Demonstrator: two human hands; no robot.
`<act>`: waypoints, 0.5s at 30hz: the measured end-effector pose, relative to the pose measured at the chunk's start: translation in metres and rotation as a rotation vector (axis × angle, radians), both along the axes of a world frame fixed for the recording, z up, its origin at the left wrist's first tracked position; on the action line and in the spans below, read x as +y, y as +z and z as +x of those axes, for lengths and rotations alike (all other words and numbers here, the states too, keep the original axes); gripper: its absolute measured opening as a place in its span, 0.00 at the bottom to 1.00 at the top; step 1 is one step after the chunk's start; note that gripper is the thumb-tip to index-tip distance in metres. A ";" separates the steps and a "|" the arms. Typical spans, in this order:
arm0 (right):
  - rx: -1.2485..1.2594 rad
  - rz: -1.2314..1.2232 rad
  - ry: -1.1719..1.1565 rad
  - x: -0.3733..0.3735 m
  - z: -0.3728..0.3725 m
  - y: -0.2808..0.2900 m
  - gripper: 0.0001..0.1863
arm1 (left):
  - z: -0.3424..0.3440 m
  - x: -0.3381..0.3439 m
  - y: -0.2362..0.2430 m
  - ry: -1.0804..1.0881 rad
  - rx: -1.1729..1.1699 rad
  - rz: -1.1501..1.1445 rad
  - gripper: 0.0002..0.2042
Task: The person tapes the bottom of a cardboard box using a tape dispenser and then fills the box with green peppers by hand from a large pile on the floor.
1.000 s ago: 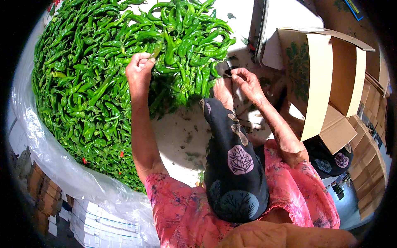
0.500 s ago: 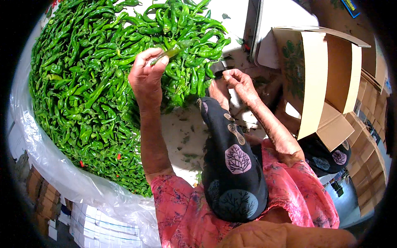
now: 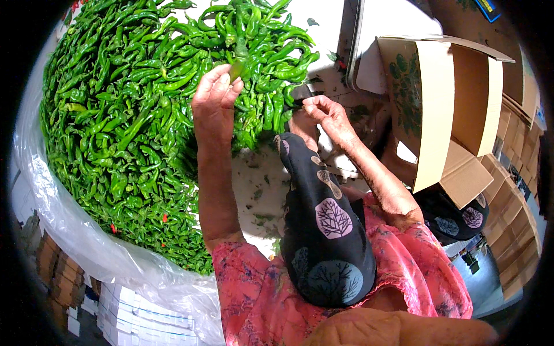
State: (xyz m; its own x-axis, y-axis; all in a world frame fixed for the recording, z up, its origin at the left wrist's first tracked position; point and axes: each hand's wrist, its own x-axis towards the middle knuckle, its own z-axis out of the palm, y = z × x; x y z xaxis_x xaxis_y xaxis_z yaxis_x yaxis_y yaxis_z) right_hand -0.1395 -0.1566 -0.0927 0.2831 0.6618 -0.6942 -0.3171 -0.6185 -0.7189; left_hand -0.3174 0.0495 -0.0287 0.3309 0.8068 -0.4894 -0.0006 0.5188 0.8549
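My left hand [image 3: 217, 98] grips a pale green pepper [image 3: 238, 64] at its fingertips, held upright over a broad heap of long green peppers [image 3: 115, 121]. My right hand [image 3: 323, 115] is closed in a pinch just above my bare foot [image 3: 303, 130], beside a small dark item [image 3: 300, 92] at the heap's right edge; what its fingertips hold is too small to make out. A bent leg in dark patterned trousers [image 3: 323, 259] rises between my arms, partly hiding the white surface [image 3: 259, 190] under the peppers.
An open cardboard box [image 3: 433, 115] stands at the right, with a white metal-edged panel [image 3: 381, 23] behind it and flattened cardboard [image 3: 513, 225] beyond. Clear plastic sheeting [image 3: 69, 207] rims the heap at left. White stacked material [image 3: 138, 311] lies at the lower left.
My left hand has moved right with the pepper, which tilted sideways and is now upright again. My right hand has shifted slightly left, still pinched.
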 end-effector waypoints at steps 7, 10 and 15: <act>0.007 -0.062 -0.079 0.014 0.001 -0.008 0.11 | -0.014 0.016 -0.029 0.065 0.208 0.187 0.12; 0.077 -0.087 -0.190 0.026 0.001 -0.007 0.19 | -0.007 0.009 -0.042 -0.179 0.328 0.379 0.10; 0.100 -0.070 -0.261 0.041 0.009 -0.011 0.23 | -0.030 0.056 -0.061 -0.077 0.683 1.097 0.12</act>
State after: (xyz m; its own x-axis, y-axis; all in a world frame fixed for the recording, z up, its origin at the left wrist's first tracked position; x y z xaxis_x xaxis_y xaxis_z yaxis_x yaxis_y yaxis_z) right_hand -0.1308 -0.1155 -0.1040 0.3653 0.5249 -0.7688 -0.5399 -0.5533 -0.6343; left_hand -0.3477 0.1053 -0.0892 0.3409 0.8822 0.3247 0.6007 -0.4701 0.6466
